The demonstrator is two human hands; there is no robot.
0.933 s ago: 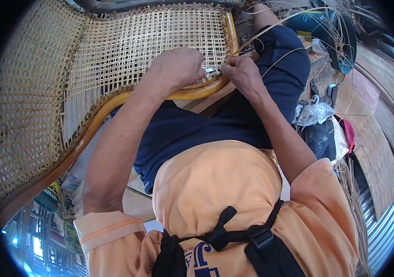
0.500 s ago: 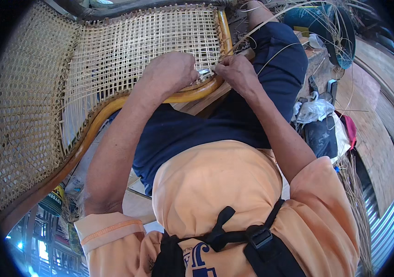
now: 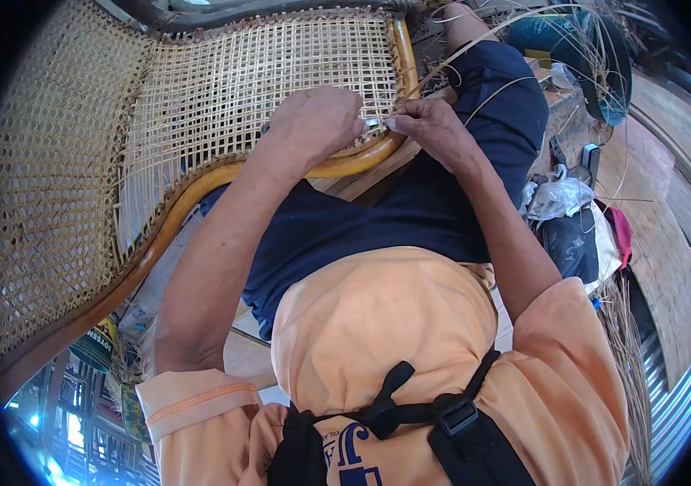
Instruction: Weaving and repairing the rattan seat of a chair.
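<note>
A woven cane panel [image 3: 256,73] fills a curved, varnished wooden frame [image 3: 199,185] that reaches across the upper left. Over the frame's near right corner, my left hand [image 3: 317,121] is closed round a small shiny metal tool [image 3: 372,123], whose tip shows past the fingers; most of it is hidden in the fist. Just right of that tip, my right hand [image 3: 436,130] pinches a thin cane strand [image 3: 454,58] at the panel's edge. The strand arcs up and away to the right. Several loose strand ends hang at the panel's lower left.
A dark green container [image 3: 576,53] with cane strands over it lies at the upper right. Below it are a crumpled plastic bag [image 3: 560,197] and a dark pouch [image 3: 569,241]. Wooden boards [image 3: 645,267] and a bundle of long strands [image 3: 633,356] lie at the right.
The whole view has shifted slightly, moving the panel and both hands a little to the right in the picture. The hands keep nearly the same position at the frame's corner.
</note>
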